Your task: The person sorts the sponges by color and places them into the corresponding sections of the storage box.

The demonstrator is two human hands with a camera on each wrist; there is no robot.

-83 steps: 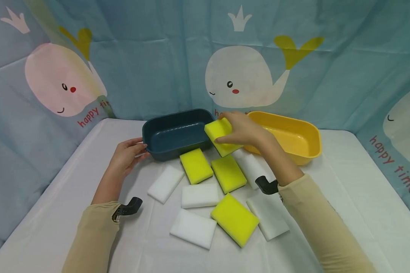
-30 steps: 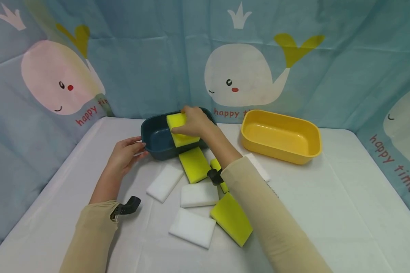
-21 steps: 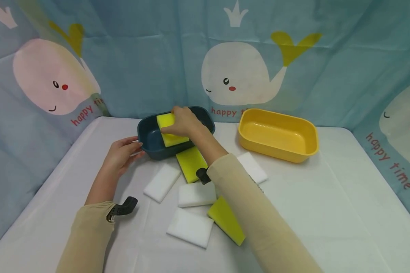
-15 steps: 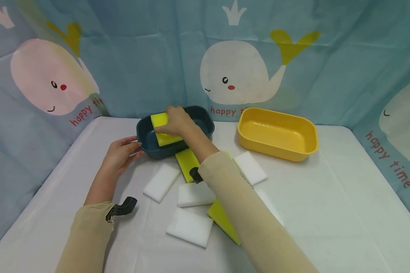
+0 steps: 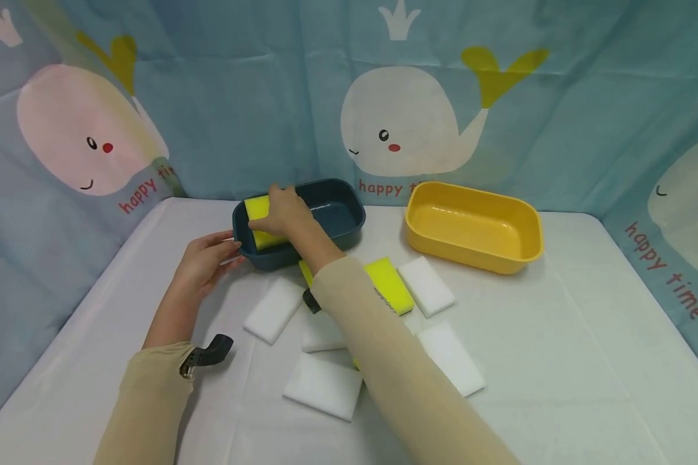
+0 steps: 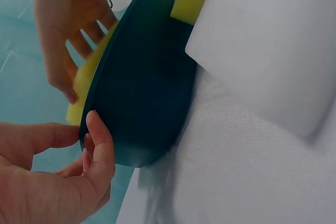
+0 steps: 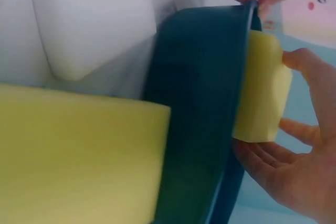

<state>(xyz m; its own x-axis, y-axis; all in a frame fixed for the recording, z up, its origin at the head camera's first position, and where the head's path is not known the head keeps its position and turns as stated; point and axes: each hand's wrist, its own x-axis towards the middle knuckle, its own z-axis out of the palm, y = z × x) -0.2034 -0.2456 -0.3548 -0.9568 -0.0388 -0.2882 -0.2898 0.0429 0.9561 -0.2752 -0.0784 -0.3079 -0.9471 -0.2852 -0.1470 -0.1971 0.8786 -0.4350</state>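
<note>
A dark blue rectangular basin (image 5: pixel 276 260) stands at the back left of the white table. My left hand (image 5: pixel 208 261) pinches its left end; in the left wrist view, thumb and fingers are on either side of the rim (image 6: pixel 100 69). My right hand (image 5: pixel 286 213) grips a yellow sponge (image 5: pixel 256 208) inside the basin, near the left end. In the right wrist view this sponge (image 7: pixel 264 87) sits between thumb and fingers, partly hidden behind the basin wall (image 7: pixel 197 77).
A yellow basin (image 5: pixel 471 257) stands at the back right. Several white sponges (image 5: pixel 324 386) and a yellow sponge (image 5: pixel 391 284) with a dark underside lie in front. My right sleeve (image 5: pixel 395 361) partly covers other yellow sponges. A whale-print curtain (image 5: pixel 256 116) hangs behind.
My right hand has carried the yellow sponge leftward from between the two basins into the dark blue basin, to its left end. My left hand has stayed at the rim.
</note>
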